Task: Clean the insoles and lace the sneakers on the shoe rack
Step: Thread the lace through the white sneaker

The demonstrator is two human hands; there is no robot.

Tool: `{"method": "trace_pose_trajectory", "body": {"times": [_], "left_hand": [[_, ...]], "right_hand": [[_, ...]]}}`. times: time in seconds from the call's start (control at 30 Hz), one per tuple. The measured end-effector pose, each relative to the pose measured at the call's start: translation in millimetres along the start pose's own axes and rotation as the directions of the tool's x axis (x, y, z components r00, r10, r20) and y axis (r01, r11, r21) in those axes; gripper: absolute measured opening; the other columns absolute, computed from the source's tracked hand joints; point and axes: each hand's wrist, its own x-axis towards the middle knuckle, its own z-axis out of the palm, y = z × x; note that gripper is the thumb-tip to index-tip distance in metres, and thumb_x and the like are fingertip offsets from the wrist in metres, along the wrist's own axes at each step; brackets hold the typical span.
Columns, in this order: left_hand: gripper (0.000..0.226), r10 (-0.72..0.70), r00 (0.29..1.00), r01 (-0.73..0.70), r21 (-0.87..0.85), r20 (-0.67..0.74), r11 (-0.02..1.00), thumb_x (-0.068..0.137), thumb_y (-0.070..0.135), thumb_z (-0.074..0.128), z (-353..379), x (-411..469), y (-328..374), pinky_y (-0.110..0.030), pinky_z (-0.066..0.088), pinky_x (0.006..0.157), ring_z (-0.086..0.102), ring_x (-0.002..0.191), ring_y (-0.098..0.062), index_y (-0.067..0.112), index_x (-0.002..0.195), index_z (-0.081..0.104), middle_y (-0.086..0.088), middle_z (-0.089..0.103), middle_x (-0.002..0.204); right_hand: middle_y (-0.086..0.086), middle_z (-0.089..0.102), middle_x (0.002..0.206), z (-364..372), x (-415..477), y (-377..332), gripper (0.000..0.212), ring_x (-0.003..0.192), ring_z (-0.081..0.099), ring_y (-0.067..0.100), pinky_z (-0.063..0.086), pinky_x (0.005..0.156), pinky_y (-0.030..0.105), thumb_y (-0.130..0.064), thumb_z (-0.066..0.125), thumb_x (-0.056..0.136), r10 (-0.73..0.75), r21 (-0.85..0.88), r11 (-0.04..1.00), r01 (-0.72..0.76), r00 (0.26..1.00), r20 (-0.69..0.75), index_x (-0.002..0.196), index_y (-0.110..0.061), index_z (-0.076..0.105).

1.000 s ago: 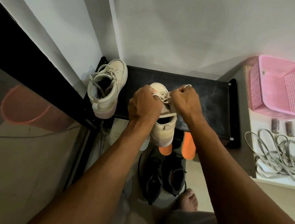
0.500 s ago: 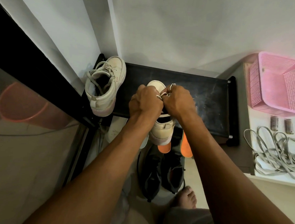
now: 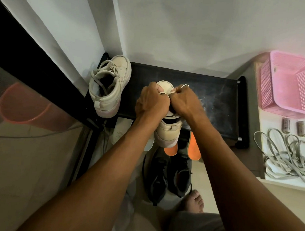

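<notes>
A view from above, looking down a person's two bare forearms at a low black shoe rack set against a white wall. A cream sneaker sits at the front edge of the rack's top shelf, toe pointing towards the wall and heel hanging over the edge. Both hands meet over its tongue area. The left hand has its fingers curled and pinches a pale lace. The right hand, knuckles up, is also curled and pinches the same lace, with a small loop showing above its fingers. The two hands touch each other.

A second cream sneaker stands at the left end of the rack, by the wall corner, with its laces threaded but loose. Below the held sneaker, two orange insoles and a white insole stick out from a lower level. A pair of black sneakers sits on the floor beneath them, and a bare foot is just beside that pair.

To the right, on a white surface, are a pink mesh basket, two small cylinders and a tangled pile of grey laces.
</notes>
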Motion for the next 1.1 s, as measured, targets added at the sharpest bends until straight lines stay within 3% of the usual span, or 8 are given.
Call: {"method": "trace_pose_trajectory", "body": {"times": [0.1, 0.23, 0.33, 0.53, 0.73, 0.9, 1.0, 1.1], "left_hand": [[0.044, 0.019, 0.997, -0.025, 0.073, 0.077, 0.997, 0.099, 0.021, 0.048, 0.8, 1.3, -1.0, -0.032, 0.037, 0.081, 0.052, 0.12, -0.029, 0.03, 0.142, 0.051, -0.006, 0.046, 0.138], [0.039, 0.051, 0.994, -0.069, 0.196, 0.094, 0.978, 0.102, 0.026, 0.048, 2.6, 1.6, -1.8, -0.033, 0.039, 0.079, 0.053, 0.118, -0.032, 0.026, 0.14, 0.055, -0.009, 0.046, 0.137], [0.04, 0.054, 0.993, -0.075, 0.217, 0.103, 0.973, 0.102, 0.029, 0.048, 3.1, 2.1, -1.8, -0.038, 0.047, 0.088, 0.053, 0.118, -0.033, 0.022, 0.141, 0.05, -0.011, 0.047, 0.137], [0.041, 0.022, 0.994, -0.037, 0.144, 0.108, 0.989, 0.101, 0.029, 0.042, 3.1, 2.7, 0.7, -0.036, 0.043, 0.087, 0.053, 0.12, -0.032, 0.019, 0.141, 0.045, -0.011, 0.046, 0.137], [0.043, 0.03, 0.993, -0.039, 0.076, 0.116, 0.996, 0.098, 0.027, 0.05, -5.7, 2.8, 0.4, -0.03, 0.039, 0.082, 0.052, 0.121, -0.027, 0.022, 0.14, 0.046, -0.007, 0.048, 0.138], [0.041, 0.074, 0.991, -0.081, 0.062, 0.113, 0.995, 0.091, 0.029, 0.065, -22.0, 2.6, -3.9, -0.022, 0.038, 0.063, 0.056, 0.099, -0.015, 0.022, 0.13, 0.057, 0.0, 0.062, 0.123], [0.041, 0.104, 0.98, -0.119, 0.085, 0.169, 0.989, 0.086, 0.033, 0.07, -30.9, -2.3, -6.9, -0.027, 0.052, 0.063, 0.063, 0.091, -0.014, 0.025, 0.125, 0.062, 0.002, 0.066, 0.115], [0.045, 0.089, 0.963, -0.102, 0.039, 0.255, 0.994, 0.085, 0.031, 0.07, -39.3, -3.8, -9.9, -0.03, 0.061, 0.055, 0.069, 0.078, -0.015, 0.027, 0.129, 0.06, 0.002, 0.066, 0.111]], "right_hand": [[0.001, 0.067, 0.102, -1.9, 0.4, 2.6, 0.033, 0.087, 0.064, 0.019, 0.055, 0.075, 0.035, -0.027, 0.052, 0.091, -0.048, -0.057, 0.997, 0.05, 0.998, 0.037, 0.124, -0.023, 0.059], [0.004, 0.067, 0.1, 0.6, 3.4, 3.5, 0.025, 0.086, 0.063, 0.019, 0.053, 0.074, 0.032, -0.026, 0.052, 0.098, -0.085, -0.168, 0.982, 0.086, 0.996, 0.01, 0.114, -0.013, 0.066], [0.007, 0.067, 0.103, 0.6, 2.2, 1.7, 0.026, 0.09, 0.063, 0.021, 0.052, 0.076, 0.033, -0.025, 0.05, 0.099, -0.08, -0.181, 0.98, 0.079, 0.997, 0.004, 0.116, -0.011, 0.065], [0.011, 0.069, 0.104, -0.1, 3.1, -0.1, 0.026, 0.094, 0.065, 0.026, 0.057, 0.088, 0.046, -0.024, 0.048, 0.096, -0.017, -0.079, 0.997, 0.023, 0.997, 0.07, 0.114, -0.01, 0.062], [0.001, 0.07, 0.099, -11.3, -3.3, -0.8, 0.029, 0.091, 0.069, 0.019, 0.06, 0.085, 0.044, -0.035, 0.057, 0.085, 0.006, 0.093, 0.995, -0.017, 0.993, 0.116, 0.113, -0.025, 0.057], [0.004, 0.074, 0.09, -36.7, -11.5, -2.0, 0.024, 0.083, 0.074, 0.02, 0.063, 0.079, 0.04, -0.03, 0.071, 0.09, 0.048, 0.077, 0.995, -0.065, 0.977, 0.206, 0.109, -0.016, 0.066], [0.005, 0.073, 0.089, -50.1, -23.2, -2.8, 0.023, 0.076, 0.069, 0.016, 0.058, 0.064, 0.029, -0.037, 0.071, 0.092, 0.039, -0.021, 0.999, -0.034, 0.96, 0.279, 0.1, -0.015, 0.07], [0.009, 0.073, 0.087, -61.1, -30.9, 0.0, 0.018, 0.066, 0.061, 0.013, 0.053, 0.057, 0.025, -0.033, 0.066, 0.096, 0.01, 0.006, 1.0, -0.013, 0.954, 0.3, 0.098, -0.015, 0.068]]}}
